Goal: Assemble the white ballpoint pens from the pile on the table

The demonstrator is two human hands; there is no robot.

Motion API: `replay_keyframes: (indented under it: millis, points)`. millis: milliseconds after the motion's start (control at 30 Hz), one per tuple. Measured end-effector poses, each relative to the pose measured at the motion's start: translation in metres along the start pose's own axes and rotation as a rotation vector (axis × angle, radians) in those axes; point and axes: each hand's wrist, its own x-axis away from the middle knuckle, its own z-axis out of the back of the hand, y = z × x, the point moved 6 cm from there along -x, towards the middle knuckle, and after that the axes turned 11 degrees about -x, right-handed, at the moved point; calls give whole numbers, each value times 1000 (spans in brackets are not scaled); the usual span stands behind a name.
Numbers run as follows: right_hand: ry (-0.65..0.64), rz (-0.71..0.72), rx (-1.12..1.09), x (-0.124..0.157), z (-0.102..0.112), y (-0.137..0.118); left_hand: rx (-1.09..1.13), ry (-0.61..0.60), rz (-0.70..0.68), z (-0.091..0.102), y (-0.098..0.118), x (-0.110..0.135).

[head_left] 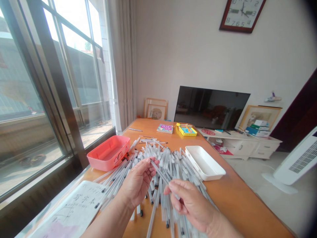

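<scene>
My left hand [140, 178] pinches one end of a translucent pen [160, 172] between thumb and fingers. The pen slants down to my right hand [189, 201], whose curled fingers grip its other end. Beneath and around both hands lies a large loose pile of similar clear pens [170, 162], many with black tips or plugs, pointing in different directions. Whether the held pen has a refill inside is too small to make out.
A pink plastic basket [99, 162] stands left of the pile, a white tray [210, 173] right of it. A notebook [74, 205] lies at the near left. Farther back are a booklet [164, 129] and a yellow box [188, 132]. The wooden table's edge runs along the right.
</scene>
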Motion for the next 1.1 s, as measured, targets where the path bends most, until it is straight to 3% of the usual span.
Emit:
replay_keyframes:
  millis: [100, 333, 400, 500, 667, 733, 800, 967, 1033, 1100]
  points:
    - [50, 96, 253, 0, 0, -5, -21, 55, -5, 4, 1, -2]
    - [278, 469, 1126, 7, -6, -20, -66, 130, -19, 5, 4, -1]
    - [313, 536, 1260, 9, -10, -22, -83, 141, -30, 6, 3, -1]
    - [338, 544, 1163, 11, -9, -24, -91, 143, -47, 6, 4, -1]
    - [150, 195, 450, 1, -2, -6, -59, 63, -17, 2, 6, -1]
    - [108, 138, 353, 0, -3, -3, -54, 55, -19, 2, 7, -1]
    - [116, 186, 449, 0, -3, -6, -58, 70, -29, 2, 6, -1]
    - [313, 491, 1079, 8, -7, -22, -109, 164, -55, 7, 4, -1]
    - [351, 523, 1122, 9, -7, -24, -125, 185, -64, 8, 5, -1]
    - [305, 449, 938, 7, -5, -22, -133, 164, -56, 7, 5, -1]
